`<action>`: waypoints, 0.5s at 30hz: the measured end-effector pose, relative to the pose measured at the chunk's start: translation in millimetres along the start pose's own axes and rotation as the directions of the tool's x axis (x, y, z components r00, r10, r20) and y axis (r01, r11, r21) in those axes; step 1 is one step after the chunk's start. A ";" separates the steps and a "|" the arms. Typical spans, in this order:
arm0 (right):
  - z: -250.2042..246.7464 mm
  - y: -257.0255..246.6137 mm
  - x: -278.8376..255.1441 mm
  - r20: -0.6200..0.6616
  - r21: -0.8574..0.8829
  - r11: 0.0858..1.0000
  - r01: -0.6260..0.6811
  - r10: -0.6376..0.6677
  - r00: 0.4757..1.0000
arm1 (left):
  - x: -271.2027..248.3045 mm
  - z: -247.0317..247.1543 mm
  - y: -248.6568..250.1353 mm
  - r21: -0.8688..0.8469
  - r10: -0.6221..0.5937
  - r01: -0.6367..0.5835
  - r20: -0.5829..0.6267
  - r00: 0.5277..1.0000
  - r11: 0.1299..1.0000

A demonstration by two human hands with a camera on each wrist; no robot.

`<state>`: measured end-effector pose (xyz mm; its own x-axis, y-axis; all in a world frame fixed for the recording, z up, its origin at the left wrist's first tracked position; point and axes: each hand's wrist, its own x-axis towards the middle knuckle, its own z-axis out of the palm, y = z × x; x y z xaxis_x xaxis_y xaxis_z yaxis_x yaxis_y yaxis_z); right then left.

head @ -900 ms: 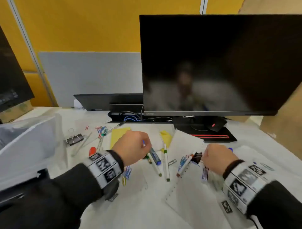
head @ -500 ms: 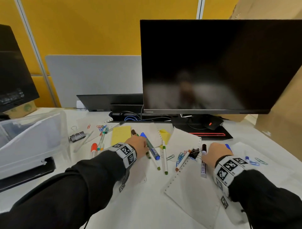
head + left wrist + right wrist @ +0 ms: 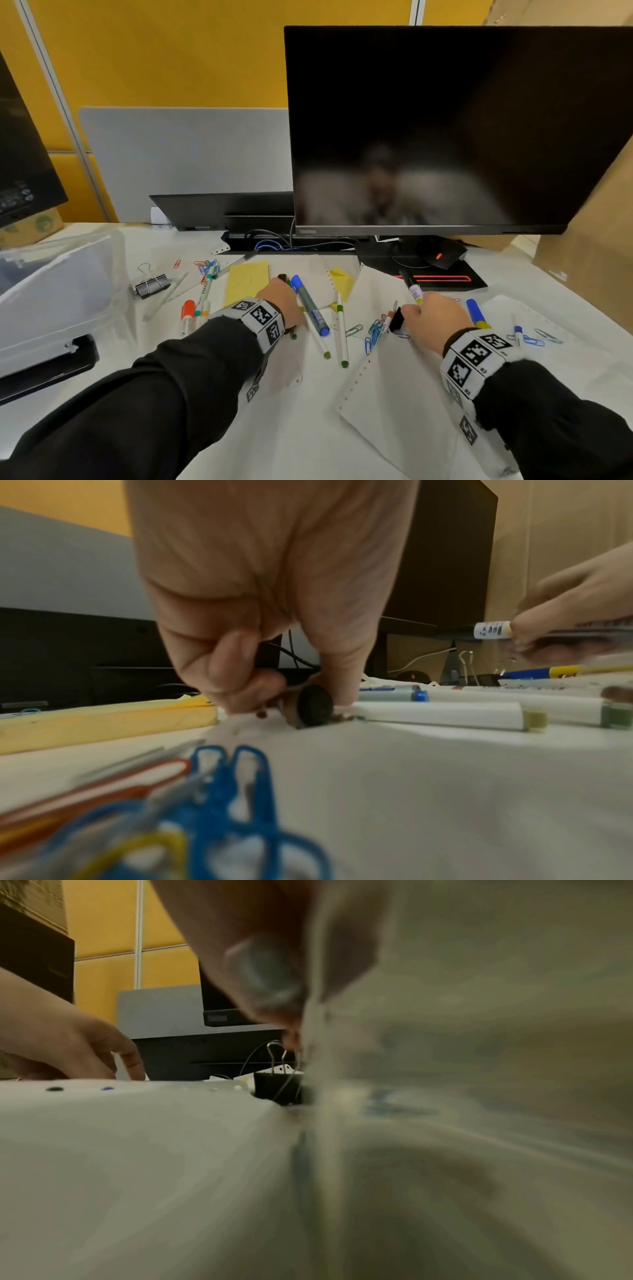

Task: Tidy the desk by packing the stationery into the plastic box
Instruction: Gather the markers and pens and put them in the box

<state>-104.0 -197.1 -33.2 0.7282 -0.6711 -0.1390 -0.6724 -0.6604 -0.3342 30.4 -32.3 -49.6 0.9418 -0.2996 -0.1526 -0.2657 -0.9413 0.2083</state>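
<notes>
Hands gathering markers off the bench
Left hand [image 3: 284, 301] pinches a dark-capped marker [image 3: 313, 706]; right hand [image 3: 433, 320] grips a black marker [image 3: 411, 286] (both bound for the box).

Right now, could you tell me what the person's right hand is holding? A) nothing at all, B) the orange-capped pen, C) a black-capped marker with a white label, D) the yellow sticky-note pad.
C: the right hand grips a black-capped marker with a white label, its cap pointing toward the monitor stand; the left wrist view shows the fingers closed around its barrel.
</notes>
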 end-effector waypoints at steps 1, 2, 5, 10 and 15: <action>-1.7 0.4 -0.2 -0.052 0.080 0.997 -0.018 0.022 0.998 | -0.8 -1.0 0.5 0.048 0.015 -0.016 0.007 1.000 0.999; -2.7 2.1 1.2 -0.095 0.133 0.990 -0.038 0.051 0.994 | -0.8 -2.2 0.8 0.082 0.028 -0.028 0.006 1.000 0.996; -5.9 7.3 2.3 -0.199 0.197 0.978 -0.073 0.113 0.973 | 2.5 -3.3 2.7 0.031 0.003 -0.001 -0.059 0.998 1.000; -6.0 12.5 7.8 -0.147 -0.060 0.970 -0.237 0.226 0.963 | -3.0 -5.4 7.5 -0.171 -0.016 -0.017 -0.192 0.981 0.985; -10.9 16.1 13.6 -0.036 -0.322 0.908 -0.268 0.271 0.962 | -4.9 -0.7 19.9 -0.132 0.141 -0.162 -0.151 0.978 0.978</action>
<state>-106.4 -220.6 -30.3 0.5135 -0.8367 -0.1904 -0.8483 -0.5284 0.0339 20.7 -49.5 -44.1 0.9150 -0.4025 0.0261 -0.3848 -0.8515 0.3562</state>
